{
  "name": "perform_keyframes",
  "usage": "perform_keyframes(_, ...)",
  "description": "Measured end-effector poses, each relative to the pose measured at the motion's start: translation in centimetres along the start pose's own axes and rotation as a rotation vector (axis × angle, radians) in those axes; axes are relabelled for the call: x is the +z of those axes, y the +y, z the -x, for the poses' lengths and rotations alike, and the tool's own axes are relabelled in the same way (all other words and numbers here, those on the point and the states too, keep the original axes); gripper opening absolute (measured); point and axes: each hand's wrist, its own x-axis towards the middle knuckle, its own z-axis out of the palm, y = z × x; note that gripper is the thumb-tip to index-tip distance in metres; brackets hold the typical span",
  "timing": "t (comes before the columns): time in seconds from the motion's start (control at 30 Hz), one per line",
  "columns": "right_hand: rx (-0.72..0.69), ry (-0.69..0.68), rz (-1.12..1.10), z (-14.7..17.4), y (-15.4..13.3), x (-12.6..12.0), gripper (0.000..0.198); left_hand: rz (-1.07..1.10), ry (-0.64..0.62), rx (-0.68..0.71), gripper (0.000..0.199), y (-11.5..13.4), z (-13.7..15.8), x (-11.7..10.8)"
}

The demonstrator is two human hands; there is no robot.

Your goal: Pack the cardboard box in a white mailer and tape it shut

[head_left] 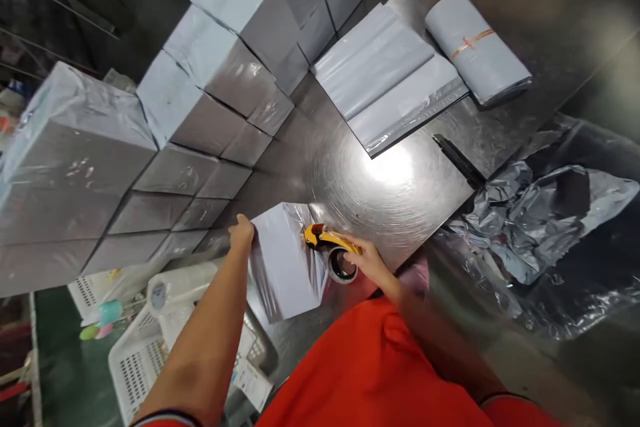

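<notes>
A white plastic-wrapped package [285, 263] lies tilted in front of me on the metal table. My left hand [243, 232] grips its upper left side, with some of the fingers hidden behind the edge. My right hand [366, 259] is closed around the handle of a yellow tape dispenser [333, 237]. The dispenser's head meets the package's right end, where the wrap is creased. Below the handle sits the tape roll [343, 265] with its dark core.
Stacked white packages [215, 120] form a wall on the left. White mailer bags [390, 73], a banded bag roll [475, 50] and a black utility knife [459, 161] lie on the metal table [320, 167]. Crumpled plastic [540, 220] is at right, a white basket [137, 367] lower left.
</notes>
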Motion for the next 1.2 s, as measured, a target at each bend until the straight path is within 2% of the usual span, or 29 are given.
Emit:
perform_keyframes(0.07, 0.013, -0.065, 0.044, -0.8, -1.0, -0.7, 0.054, -0.014, 0.081, -0.051, 0.048, -0.5, 3.4, 0.9)
perform_keyframes(0.1, 0.027, -0.085, 0.065, -1.1, -1.4, -1.1, 0.053, -0.001, 0.125, 0.037, 0.043, -0.5, 5.4, 1.6)
perform_keyframes(0.13, 0.043, -0.100, 0.085, -1.4, -1.7, -1.3, 0.053, 0.018, 0.162, 0.251, 0.036, -0.4, 7.6, 2.3)
perform_keyframes(0.17, 0.056, -0.111, 0.099, -1.6, -2.0, -1.6, 0.053, 0.046, 0.195, 0.579, 0.030, -0.1, 9.7, 3.0)
perform_keyframes(0.23, 0.077, -0.132, 0.104, -1.8, -2.5, -1.9, 0.053, 0.092, 0.234, 1.396, 0.020, 0.9, 13.0, 4.4)
perform_keyframes(0.27, 0.087, -0.140, 0.104, -1.9, -2.7, -2.1, 0.052, 0.093, 0.248, 1.671, 0.019, 1.6, 13.9, 5.0)
perform_keyframes(0.3, 0.101, -0.147, 0.106, -2.1, -2.9, -2.2, 0.051, 0.086, 0.244, 1.841, 0.018, 2.2, 14.2, 5.4)
perform_keyframes(0.33, 0.115, -0.151, 0.110, -2.3, -3.1, -2.3, 0.051, 0.077, 0.237, 1.920, 0.016, 2.8, 13.9, 5.6)
perform_keyframes(0.37, 0.125, -0.154, 0.118, -2.7, -3.3, -2.3, 0.051, 0.071, 0.222, 1.935, 0.013, 3.3, 13.2, 5.7)
perform_keyframes(0.4, 0.129, -0.153, 0.126, -3.2, -3.5, -2.2, 0.050, 0.072, 0.197, 1.916, 0.014, 3.7, 12.2, 5.7)
perform_keyframes(0.47, 0.121, -0.151, 0.132, -5.2, -4.0, -1.5, 0.050, 0.119, 0.154, 1.782, 0.020, 4.3, 9.8, 5.2)
perform_keyframes(0.6, 0.131, -0.241, 0.149, -11.5, -6.0, 0.1, 0.046, 0.224, 0.178, 1.334, 0.025, 5.2, 6.5, 3.9)
perform_keyframes(0.67, 0.158, -0.322, 0.180, -14.0, -7.5, -0.5, 0.043, 0.275, 0.226, 1.206, 0.030, 5.5, 5.8, 3.5)
perform_keyframes(0.73, 0.156, -0.395, 0.210, -14.4, -9.0, -2.8, 0.041, 0.347, 0.270, 1.108, 0.033, 5.8, 5.3, 3.0)
perform_keyframes(0.83, 0.139, -0.402, 0.228, -10.4, -10.2, -8.3, 0.042, 0.452, 0.308, 0.865, 0.031, 6.4, 3.5, 1.8)
perform_keyframes(0.9, 0.133, -0.249, 0.233, -5.5, -9.9, -11.7, 0.049, 0.545, 0.263, 0.537, 0.023, 7.0, 1.5, 0.4)
perform_keyframes(0.97, 0.171, -0.159, 0.207, 0.0, -8.8, -13.5, 0.054, 0.618, 0.190, 0.171, 0.023, 7.5, -0.8, -1.2)
perform_keyframes(1.0, 0.215, -0.154, 0.169, 2.6, -8.0, -13.7, 0.055, 0.632, 0.158, 0.028, 0.027, 7.6, -1.8, -1.8)
perform_keyframes(1.07, 0.266, -0.062, 0.159, 6.6, -5.8, -12.8, 0.057, 0.630, 0.124, -0.146, 0.032, 7.9, -3.2, -2.7)
perform_keyframes(1.13, 0.286, -0.014, 0.164, 8.8, -3.4, -10.5, 0.061, 0.618, 0.114, -0.211, 0.033, 8.2, -3.6, -2.9)
perform_keyframes(1.2, 0.264, -0.035, 0.137, 8.8, -1.5, -7.9, 0.063, 0.602, 0.120, -0.221, 0.034, 8.3, -3.3, -2.8)
